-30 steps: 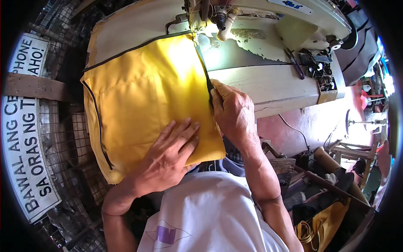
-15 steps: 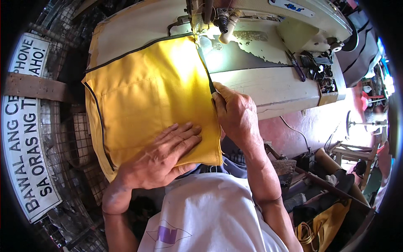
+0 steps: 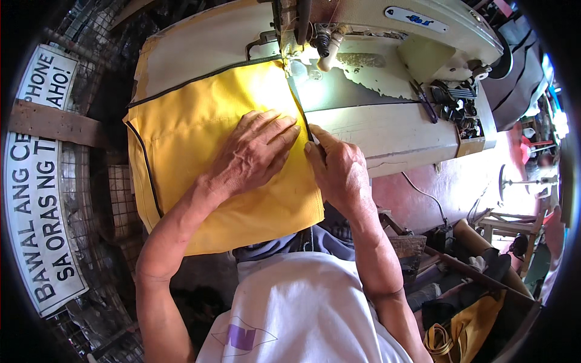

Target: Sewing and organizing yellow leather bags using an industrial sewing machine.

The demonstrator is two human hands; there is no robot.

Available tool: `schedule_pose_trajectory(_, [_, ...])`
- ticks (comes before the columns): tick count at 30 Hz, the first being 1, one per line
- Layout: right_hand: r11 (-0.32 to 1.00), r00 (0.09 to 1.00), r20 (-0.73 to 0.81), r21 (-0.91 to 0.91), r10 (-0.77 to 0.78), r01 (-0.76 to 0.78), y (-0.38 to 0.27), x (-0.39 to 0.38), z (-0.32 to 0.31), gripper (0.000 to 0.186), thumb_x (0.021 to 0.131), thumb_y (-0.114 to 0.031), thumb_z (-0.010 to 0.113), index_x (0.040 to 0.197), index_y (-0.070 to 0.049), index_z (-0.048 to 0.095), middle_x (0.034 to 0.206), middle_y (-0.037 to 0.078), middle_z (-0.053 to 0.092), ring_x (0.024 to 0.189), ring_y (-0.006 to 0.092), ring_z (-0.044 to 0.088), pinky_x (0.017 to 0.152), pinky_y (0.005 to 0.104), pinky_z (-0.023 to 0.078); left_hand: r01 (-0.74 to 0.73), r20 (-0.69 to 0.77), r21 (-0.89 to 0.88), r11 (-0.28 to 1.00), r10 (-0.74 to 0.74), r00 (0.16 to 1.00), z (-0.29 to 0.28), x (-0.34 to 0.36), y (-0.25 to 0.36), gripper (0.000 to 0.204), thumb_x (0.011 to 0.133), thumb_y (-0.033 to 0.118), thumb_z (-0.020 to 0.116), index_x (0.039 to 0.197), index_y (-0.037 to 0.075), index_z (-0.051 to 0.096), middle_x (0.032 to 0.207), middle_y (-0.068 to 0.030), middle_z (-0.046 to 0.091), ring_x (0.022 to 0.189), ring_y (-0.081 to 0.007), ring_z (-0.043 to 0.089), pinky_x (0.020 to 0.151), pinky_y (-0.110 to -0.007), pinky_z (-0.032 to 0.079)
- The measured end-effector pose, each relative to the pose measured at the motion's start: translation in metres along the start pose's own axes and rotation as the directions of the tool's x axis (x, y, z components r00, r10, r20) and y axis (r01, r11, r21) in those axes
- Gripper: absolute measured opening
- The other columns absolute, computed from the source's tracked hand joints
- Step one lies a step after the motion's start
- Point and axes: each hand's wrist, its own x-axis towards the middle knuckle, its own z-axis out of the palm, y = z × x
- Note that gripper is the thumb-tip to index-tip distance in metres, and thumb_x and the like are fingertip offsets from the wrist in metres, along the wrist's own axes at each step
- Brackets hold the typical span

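Fabric (image 3: 196,136) — left hand (image 3: 255,148) atop, right hand (image 3: 339,166) pinching

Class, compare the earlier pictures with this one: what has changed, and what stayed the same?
The left hand has moved forward over the yellow fabric, away from its near edge, and rests closer to the sewing machine. The right hand still holds the black trim at the fabric's right edge; the machine stays put.

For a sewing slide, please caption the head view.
A left hand resting on bright yellow fabric, a right hand pinching its dark edge strip, at a cream metal sewing machine.
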Motion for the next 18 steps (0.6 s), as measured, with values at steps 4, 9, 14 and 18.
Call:
schedule_pose_trajectory(4, [0.996, 0.994, -0.058, -0.015, -0.093, 0.092, 0.002, -0.004, 0.007, 0.031, 0.094, -0.021, 0.059, 0.120, -0.004, 0.063, 0.083, 0.019, 0.068, 0.078, 0.0386, 0.067, 0.072, 0.0482, 0.053, 0.000, -0.011, 0.003, 1.000, 0.000, 1.000, -0.003, 0.001, 0.001, 0.040, 0.087, 0.014, 0.066, 0.125, 0.001, 0.062, 0.127, -0.0128, 0.059, 0.122, -0.0313, 0.055, 0.108, -0.046, 0.041])
schedule_pose_trajectory(9, [0.965, 0.970, -0.109, -0.170, -0.219, 0.199, 0.005, -0.007, 0.015, 0.032, 0.091, -0.013, 0.061, 0.121, 0.000, 0.061, 0.080, 0.014, 0.065, 0.075, 0.0325, 0.066, 0.068, 0.0435, 0.053, 0.073, -0.004, -0.048, 0.996, -0.073, 0.997, -0.004, 0.004, -0.004, 0.045, 0.084, 0.009, 0.068, 0.128, 0.001, 0.060, 0.130, -0.0145, 0.057, 0.124, -0.0339, 0.053, 0.107, -0.046, 0.042])
schedule_pose_trajectory(14, [0.928, 0.948, -0.070, -0.238, -0.311, 0.287, 0.008, -0.008, 0.014, 0.038, 0.087, -0.007, 0.060, 0.123, 0.005, 0.059, 0.078, 0.013, 0.063, 0.073, 0.0301, 0.066, 0.066, 0.0421, 0.052, 0.061, 0.069, -0.040, 0.997, -0.058, 0.996, -0.002, 0.008, -0.012, 0.048, 0.083, 0.012, 0.069, 0.129, 0.002, 0.059, 0.132, -0.0151, 0.056, 0.125, -0.0340, 0.051, 0.109, -0.046, 0.040])
schedule_pose_trajectory(18, [0.888, 0.948, 0.049, -0.337, -0.315, 0.313, 0.006, -0.008, 0.013, 0.046, 0.079, -0.001, 0.056, 0.124, 0.011, 0.056, 0.077, 0.013, 0.061, 0.072, 0.0295, 0.066, 0.066, 0.0418, 0.053, 0.059, 0.009, 0.001, 0.998, -0.059, 0.998, -0.002, 0.008, -0.014, 0.051, 0.084, 0.015, 0.067, 0.132, 0.002, 0.056, 0.135, -0.0161, 0.054, 0.130, -0.0349, 0.048, 0.113, -0.047, 0.037])
